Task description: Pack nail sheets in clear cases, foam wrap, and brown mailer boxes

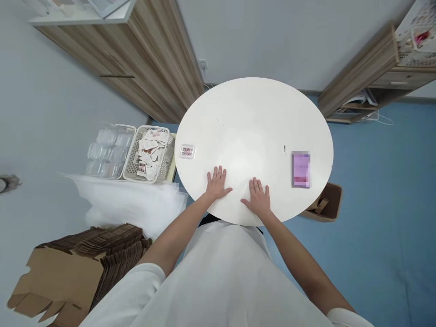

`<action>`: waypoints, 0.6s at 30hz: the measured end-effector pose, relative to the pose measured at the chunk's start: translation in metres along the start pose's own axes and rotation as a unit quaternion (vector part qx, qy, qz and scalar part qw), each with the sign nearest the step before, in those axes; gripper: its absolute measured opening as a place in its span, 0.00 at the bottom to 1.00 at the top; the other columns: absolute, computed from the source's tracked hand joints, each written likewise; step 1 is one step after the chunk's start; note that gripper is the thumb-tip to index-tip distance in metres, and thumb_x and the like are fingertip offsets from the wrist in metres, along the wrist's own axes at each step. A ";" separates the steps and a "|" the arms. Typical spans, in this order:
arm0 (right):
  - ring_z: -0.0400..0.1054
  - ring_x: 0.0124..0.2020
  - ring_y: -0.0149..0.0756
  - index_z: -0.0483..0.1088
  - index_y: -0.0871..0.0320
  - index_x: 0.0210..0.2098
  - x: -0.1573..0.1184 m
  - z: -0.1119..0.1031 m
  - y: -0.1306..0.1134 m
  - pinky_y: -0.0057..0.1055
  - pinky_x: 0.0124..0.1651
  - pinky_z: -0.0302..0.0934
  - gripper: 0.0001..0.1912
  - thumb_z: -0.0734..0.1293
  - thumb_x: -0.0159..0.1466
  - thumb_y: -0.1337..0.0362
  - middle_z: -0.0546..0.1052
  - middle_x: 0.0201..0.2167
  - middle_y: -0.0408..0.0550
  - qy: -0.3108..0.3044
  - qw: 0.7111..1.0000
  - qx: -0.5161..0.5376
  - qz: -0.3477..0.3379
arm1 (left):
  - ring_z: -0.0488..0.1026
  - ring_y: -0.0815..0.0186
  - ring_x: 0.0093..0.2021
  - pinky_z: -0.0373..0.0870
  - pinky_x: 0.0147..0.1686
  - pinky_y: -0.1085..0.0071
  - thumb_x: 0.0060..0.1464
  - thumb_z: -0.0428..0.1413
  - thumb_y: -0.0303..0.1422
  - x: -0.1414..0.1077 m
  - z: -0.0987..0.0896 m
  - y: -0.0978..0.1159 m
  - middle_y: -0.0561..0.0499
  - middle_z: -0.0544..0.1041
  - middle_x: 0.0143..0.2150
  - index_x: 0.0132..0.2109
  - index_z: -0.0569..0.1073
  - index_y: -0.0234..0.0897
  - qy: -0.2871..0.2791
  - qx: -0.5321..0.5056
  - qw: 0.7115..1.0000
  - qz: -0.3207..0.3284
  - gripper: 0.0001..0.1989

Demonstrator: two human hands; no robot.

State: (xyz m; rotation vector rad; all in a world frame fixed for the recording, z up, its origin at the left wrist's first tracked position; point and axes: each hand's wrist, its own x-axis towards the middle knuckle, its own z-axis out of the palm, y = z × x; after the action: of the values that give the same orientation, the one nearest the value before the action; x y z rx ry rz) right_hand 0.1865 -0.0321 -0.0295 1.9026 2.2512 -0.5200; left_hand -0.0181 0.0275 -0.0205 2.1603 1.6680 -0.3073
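Observation:
Both my hands lie flat on the white oval table (254, 113), near its front edge. My left hand (217, 184) is spread with its thumb out and holds nothing. To the right of it, my right hand (258, 195) rests palm down with the thumb apart, also holding nothing. A small clear plastic case (187, 151) with dark reddish items inside sits at the table's left edge, beyond my left hand. On the right side lies a purple rectangular object (301, 169), blurred by pixelation, so its kind cannot be made out.
Left of the table stand a white basket (165, 161) of small printed packets and a bin of clear plastic boxes (109, 150). Flattened cardboard boxes (68, 277) are stacked at lower left. An open carton (335, 202) is on the floor at right. A wooden cabinet (153, 59) stands behind.

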 end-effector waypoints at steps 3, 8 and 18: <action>0.27 0.64 0.46 0.32 0.63 0.63 0.001 -0.001 0.003 0.53 0.60 0.29 0.45 0.53 0.57 0.43 0.35 0.64 0.54 -0.004 1.000 -0.001 0.006 | 0.28 0.48 0.64 0.30 0.56 0.44 0.48 0.47 0.52 0.003 -0.002 -0.002 0.39 0.35 0.66 0.64 0.41 0.34 -0.002 0.004 1.000 0.004 0.43; 0.29 0.64 0.48 0.32 0.63 0.63 0.001 -0.001 0.004 0.53 0.59 0.31 0.45 0.55 0.57 0.44 0.36 0.64 0.55 -0.006 1.000 0.011 0.018 | 0.28 0.47 0.64 0.31 0.56 0.43 0.48 0.49 0.51 0.003 -0.004 -0.009 0.39 0.35 0.66 0.64 0.42 0.37 0.002 -0.027 0.999 0.018 0.42; 0.31 0.64 0.51 0.34 0.60 0.63 0.017 -0.032 -0.043 0.56 0.58 0.33 0.41 0.56 0.59 0.49 0.37 0.64 0.57 0.064 0.994 0.086 0.005 | 0.29 0.51 0.64 0.36 0.58 0.48 0.50 0.48 0.49 -0.016 -0.022 -0.078 0.42 0.32 0.66 0.64 0.40 0.39 0.089 -0.175 0.980 -0.024 0.41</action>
State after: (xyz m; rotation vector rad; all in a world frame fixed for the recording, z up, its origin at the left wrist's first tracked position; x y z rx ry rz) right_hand 0.1445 -0.0109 0.0022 2.0835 2.3436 -0.6258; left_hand -0.0986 0.0391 -0.0080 1.9300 1.7203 0.1637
